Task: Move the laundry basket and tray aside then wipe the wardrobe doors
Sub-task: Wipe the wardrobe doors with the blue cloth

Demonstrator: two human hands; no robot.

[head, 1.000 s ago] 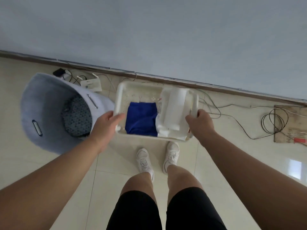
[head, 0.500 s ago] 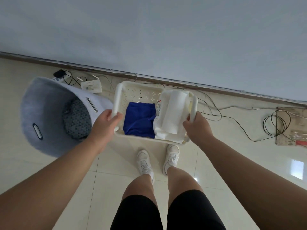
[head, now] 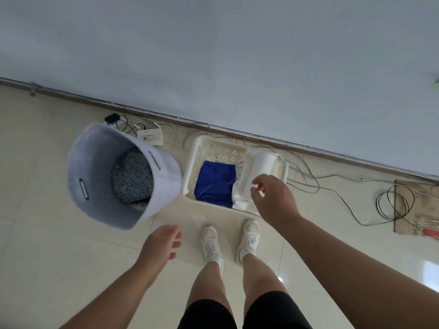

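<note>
A white perforated tray [head: 193, 160] lies on the tiled floor by the wall, holding a blue cloth [head: 215, 184] and a white paper roll [head: 257, 168]. Left of it stands a grey felt laundry basket [head: 95, 176] with patterned fabric inside. My right hand [head: 270, 198] hovers over the tray's near right corner, fingers apart, holding nothing. My left hand [head: 162, 243] is pulled back over the floor below the basket, open and empty. No wardrobe doors are in view.
A white router [head: 150, 137] and black plug lie by the wall behind the basket. Cables [head: 306, 176] trail right to a coil [head: 394, 203] on a cardboard piece [head: 425, 210]. My feet in white shoes [head: 231, 241] stand just before the tray.
Both hands have let go of the tray, which now rests on the floor. My left hand drew back toward me; my right hand lifted off the tray's right rim.
</note>
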